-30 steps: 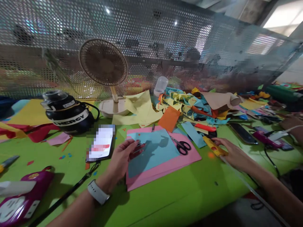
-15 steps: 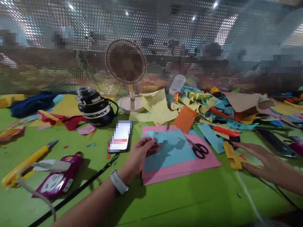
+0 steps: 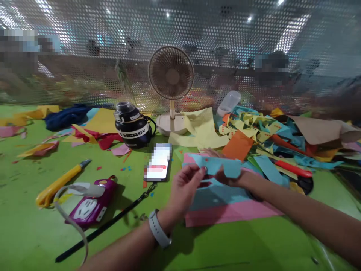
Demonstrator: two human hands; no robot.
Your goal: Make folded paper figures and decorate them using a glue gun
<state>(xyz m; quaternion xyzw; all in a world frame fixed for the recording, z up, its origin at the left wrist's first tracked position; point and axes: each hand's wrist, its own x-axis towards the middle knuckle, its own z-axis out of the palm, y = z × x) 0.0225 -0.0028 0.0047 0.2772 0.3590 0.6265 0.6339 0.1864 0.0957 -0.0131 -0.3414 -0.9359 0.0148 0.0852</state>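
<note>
My left hand [image 3: 187, 188], with a white watch band on its wrist, pinches a light blue paper piece [image 3: 232, 169] that has a red dot. My right hand [image 3: 221, 175] reaches in behind this piece, which hides part of it. Its fingers stretch out past the upper edge; whether they touch the piece I cannot tell. Below both hands lies a light blue sheet [image 3: 217, 195] on top of pink sheets [image 3: 225, 218]. The black scissors that lay on the sheets are hidden by my right arm.
A phone [image 3: 159, 162], black flask [image 3: 132, 126] and fan [image 3: 171, 75] stand or lie beyond my hands. At left are a yellow-handled tool [image 3: 60, 184] and purple device [image 3: 93, 203]. Paper scraps [image 3: 254, 124] pile up at back right, near a red-handled item [image 3: 293, 168].
My right hand has left the yellow tool with an orange part at right and moved in behind the blue paper piece. My left hand keeps its pinch. The view has swung somewhat right to left.
</note>
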